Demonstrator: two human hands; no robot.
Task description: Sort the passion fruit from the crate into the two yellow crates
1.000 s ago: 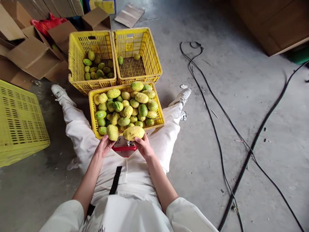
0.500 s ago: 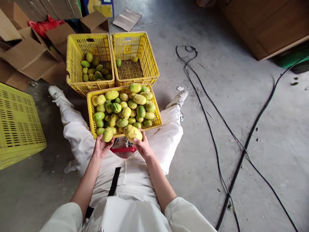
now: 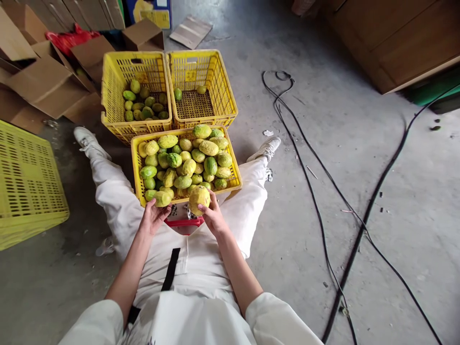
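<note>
I sit on the floor with a yellow crate (image 3: pixel 135 165) full of green-yellow fruit between my legs. My left hand (image 3: pixel 153 216) holds a greenish fruit (image 3: pixel 162 198) at the crate's near edge. My right hand (image 3: pixel 212 215) grips a larger yellow fruit (image 3: pixel 199 199), turned end-on toward me, just beside the left one. A red-framed object (image 3: pixel 185 222) lies under both hands on my lap.
Two more yellow crates stand behind: the left one (image 3: pixel 111 91) holds several fruit, the right one (image 3: pixel 223 81) only two. An overturned yellow crate (image 3: pixel 28 184) lies at left, cardboard boxes (image 3: pixel 46 84) behind. Black cables (image 3: pixel 323 191) run across the concrete floor at right.
My right hand has turned the yellow fruit from lying sideways to end-on. The left hand's fruit has shifted slightly against the crate edge. Both hands stay in place.
</note>
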